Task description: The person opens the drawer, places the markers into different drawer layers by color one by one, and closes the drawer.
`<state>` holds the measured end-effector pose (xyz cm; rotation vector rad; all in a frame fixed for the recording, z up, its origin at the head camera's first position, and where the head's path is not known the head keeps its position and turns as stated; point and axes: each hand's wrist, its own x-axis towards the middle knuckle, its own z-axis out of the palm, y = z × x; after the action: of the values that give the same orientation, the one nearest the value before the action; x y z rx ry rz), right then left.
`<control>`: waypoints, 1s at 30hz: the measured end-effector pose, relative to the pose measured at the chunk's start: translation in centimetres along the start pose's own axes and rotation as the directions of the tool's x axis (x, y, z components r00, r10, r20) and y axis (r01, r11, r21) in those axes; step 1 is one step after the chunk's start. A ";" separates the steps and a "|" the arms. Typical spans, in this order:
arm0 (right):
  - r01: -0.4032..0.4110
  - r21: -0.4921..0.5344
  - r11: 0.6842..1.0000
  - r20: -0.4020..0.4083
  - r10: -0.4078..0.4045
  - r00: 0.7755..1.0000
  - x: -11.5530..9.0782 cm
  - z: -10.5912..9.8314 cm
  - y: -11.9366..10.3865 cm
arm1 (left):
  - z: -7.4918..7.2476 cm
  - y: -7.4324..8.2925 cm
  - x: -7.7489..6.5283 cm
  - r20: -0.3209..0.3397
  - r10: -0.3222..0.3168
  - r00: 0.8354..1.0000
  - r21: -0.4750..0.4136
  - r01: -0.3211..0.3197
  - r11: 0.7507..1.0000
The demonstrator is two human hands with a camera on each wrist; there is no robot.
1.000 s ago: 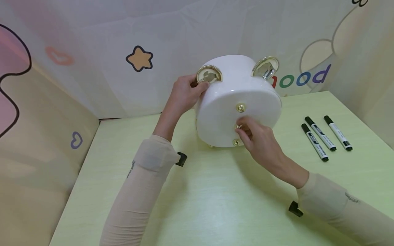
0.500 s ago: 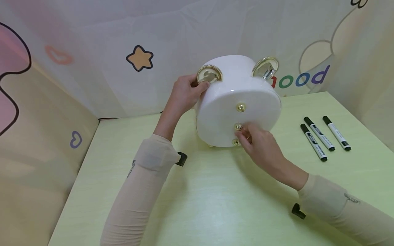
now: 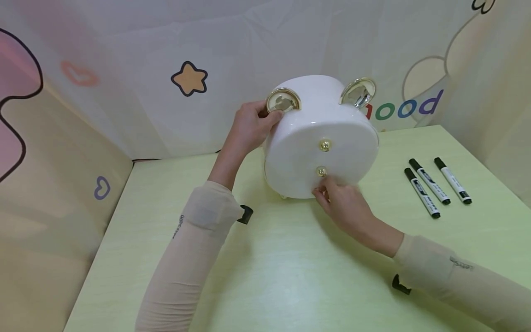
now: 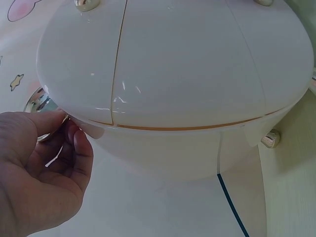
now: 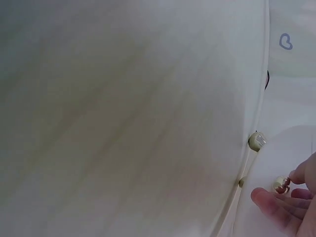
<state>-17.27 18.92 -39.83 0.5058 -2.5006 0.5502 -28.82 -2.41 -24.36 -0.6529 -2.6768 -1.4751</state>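
Observation:
A glossy white rounded box with gold ear-shaped rings and gold round knobs stands on the pale green table. My left hand grips its left gold ear, thumb on the near side; the left wrist view shows those fingers curled at the box's edge. My right hand is at the lowest knob, covering it in the head view. Thumb and forefinger lie on either side of that gold knob in the right wrist view. The middle knob and upper knob show above the right fingers.
Three black-capped markers lie on the table to the right of the box. Behind stands a printed curtain with a star and coloured letters. The right gold ear sticks up from the box's top.
My right hand has moved down from the middle knob to the lowest one, leaving the middle knob in view. My left hand stays on the left ear, and the box holds its place.

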 end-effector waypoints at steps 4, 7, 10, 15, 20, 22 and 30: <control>0.050 -0.033 0.998 -0.038 -0.051 0.998 0.0 0.4 0.0 | 0.0 0.0 0.0 -0.001 -0.001 1.000 0.004 0.001 1.000; 0.062 -0.046 0.997 -0.037 -0.063 0.997 0.0 0.6 0.0 | 0.0 0.0 -0.1 -0.005 0.006 1.000 0.004 -0.006 1.000; 0.064 -0.071 0.995 -0.028 -0.066 0.997 0.0 0.6 0.0 | -0.1 0.1 -0.1 -0.005 0.007 1.000 0.008 -0.006 1.000; 0.055 -0.125 0.991 -0.026 -0.059 0.998 0.3 0.8 -0.3 | -0.2 0.1 -0.1 -0.003 -0.001 1.000 0.014 0.001 1.000; 0.050 -0.176 0.983 -0.047 -0.059 0.997 0.3 1.0 -0.4 | 0.0 0.0 -0.1 -0.011 0.004 1.000 0.007 -0.004 1.000; 0.063 -0.199 0.978 -0.060 -0.076 0.995 0.2 1.0 -0.3 | 0.1 0.0 0.0 -0.015 -0.002 1.000 0.003 0.002 1.000; 0.126 -0.175 0.976 -0.062 -0.139 0.988 -0.2 1.0 -0.2 | 0.3 0.2 0.0 -0.034 -0.030 0.999 0.010 0.030 1.000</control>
<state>-17.41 18.32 -40.70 0.5702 -2.3962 0.2947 -28.69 -2.08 -24.39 -0.5848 -2.6788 -1.4641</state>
